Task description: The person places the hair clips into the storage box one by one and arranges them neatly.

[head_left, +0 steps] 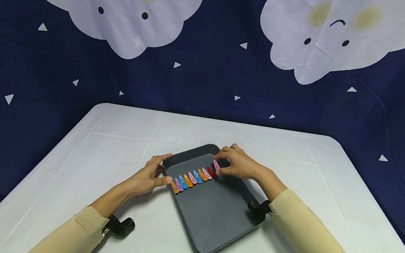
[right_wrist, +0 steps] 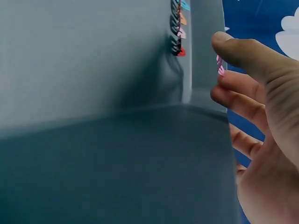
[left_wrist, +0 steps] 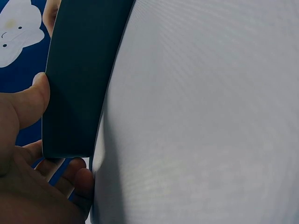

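A dark grey rectangular tray [head_left: 213, 218] lies slanted on the table. Along its far side runs a row of snap hair clips in orange, purple, blue, pink and red, with an orange clip [head_left: 174, 187] at the left end and a red clip [right_wrist: 181, 52] at the right. My left hand [head_left: 145, 177] holds the tray's left corner, its thumb [left_wrist: 41, 93] at the rim and its fingers around the outer side. Between thumb and fingertips my right hand [head_left: 239, 164] pinches a pink hair clip [head_left: 216, 164], just beyond the red one over the tray; in the right wrist view the fingers partly cover this clip [right_wrist: 220, 67].
A white cloth covers the table [head_left: 62, 184] on all sides of the tray. Behind it hangs a dark blue curtain [head_left: 208, 84] with clouds and small triangles. Black wrist-camera mounts stick out at the left wrist [head_left: 121, 226] and the right wrist [head_left: 259, 208].
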Demonstrator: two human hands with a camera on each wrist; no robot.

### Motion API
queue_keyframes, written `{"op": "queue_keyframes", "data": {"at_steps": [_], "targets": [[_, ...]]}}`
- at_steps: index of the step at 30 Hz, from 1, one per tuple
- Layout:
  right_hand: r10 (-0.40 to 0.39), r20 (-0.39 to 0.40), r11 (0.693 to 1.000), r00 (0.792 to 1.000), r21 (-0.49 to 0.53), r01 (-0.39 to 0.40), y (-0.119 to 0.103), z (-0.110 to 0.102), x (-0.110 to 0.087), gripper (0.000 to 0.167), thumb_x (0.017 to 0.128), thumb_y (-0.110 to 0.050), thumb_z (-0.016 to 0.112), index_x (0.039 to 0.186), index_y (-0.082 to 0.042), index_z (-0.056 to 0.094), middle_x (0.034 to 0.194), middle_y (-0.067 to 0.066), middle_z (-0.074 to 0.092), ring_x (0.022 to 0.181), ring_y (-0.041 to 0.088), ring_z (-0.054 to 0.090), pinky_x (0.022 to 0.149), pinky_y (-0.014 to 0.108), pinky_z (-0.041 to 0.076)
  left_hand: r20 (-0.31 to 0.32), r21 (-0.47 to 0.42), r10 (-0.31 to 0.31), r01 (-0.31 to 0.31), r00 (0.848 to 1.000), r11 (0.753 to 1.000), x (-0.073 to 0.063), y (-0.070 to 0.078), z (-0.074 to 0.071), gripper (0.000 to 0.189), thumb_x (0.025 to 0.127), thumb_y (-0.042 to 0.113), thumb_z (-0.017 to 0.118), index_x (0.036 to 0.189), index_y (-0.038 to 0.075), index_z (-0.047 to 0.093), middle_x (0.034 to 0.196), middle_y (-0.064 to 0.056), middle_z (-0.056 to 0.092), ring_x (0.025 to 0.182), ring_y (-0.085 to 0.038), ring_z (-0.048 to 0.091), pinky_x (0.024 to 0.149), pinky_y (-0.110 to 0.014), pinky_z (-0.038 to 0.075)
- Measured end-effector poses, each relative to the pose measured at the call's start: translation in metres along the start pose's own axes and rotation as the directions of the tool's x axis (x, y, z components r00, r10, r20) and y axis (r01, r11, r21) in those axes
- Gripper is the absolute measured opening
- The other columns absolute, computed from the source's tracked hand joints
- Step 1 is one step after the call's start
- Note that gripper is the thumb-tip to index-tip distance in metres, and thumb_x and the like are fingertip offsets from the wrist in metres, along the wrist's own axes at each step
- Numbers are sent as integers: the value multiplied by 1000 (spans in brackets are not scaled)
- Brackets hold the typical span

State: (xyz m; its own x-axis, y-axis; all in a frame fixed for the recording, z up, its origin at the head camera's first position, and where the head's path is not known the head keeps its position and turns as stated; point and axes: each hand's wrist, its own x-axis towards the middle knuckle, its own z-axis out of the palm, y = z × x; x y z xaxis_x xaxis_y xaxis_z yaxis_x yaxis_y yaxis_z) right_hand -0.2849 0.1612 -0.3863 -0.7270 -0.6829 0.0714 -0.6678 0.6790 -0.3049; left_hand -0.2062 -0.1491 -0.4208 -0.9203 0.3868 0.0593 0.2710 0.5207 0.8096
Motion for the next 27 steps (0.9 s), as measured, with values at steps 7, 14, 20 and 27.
{"op": "queue_keyframes", "data": {"at_steps": [7,14,20,27], "targets": [[-24,7,998,1000,-55,24,2,4,0,46,78,-33,75,118,-13,66,119,0,61,100,21,45,88,40,37,-6,5,-6,6,1000,1000,0,1,0,73,89,21,65,149,10,25,135,-18,37,112,-30,40,92,-44,33],[-57,24,993,998,-102,60,4,6,1,47,78,-33,75,120,-14,65,118,-1,61,97,18,44,85,36,37,0,7,-15,15,1000,1000,0,1,0,74,89,23,65,149,11,24,136,-17,37,112,-29,40,91,-43,34],[-75,47,990,996,-114,80,7,8,3,47,80,-34,74,121,-15,64,121,-1,58,98,17,44,85,36,37,-5,12,-18,18,1000,1000,1,1,1,73,89,21,65,149,11,24,134,-17,38,112,-29,40,90,-41,34],[-70,77,990,995,-114,79,9,8,3,48,81,-34,73,124,-14,62,125,0,56,101,19,43,87,37,37,-8,8,-23,23,1000,1000,1,1,2,73,89,21,65,149,12,25,133,-17,38,111,-29,40,90,-42,34]]}}
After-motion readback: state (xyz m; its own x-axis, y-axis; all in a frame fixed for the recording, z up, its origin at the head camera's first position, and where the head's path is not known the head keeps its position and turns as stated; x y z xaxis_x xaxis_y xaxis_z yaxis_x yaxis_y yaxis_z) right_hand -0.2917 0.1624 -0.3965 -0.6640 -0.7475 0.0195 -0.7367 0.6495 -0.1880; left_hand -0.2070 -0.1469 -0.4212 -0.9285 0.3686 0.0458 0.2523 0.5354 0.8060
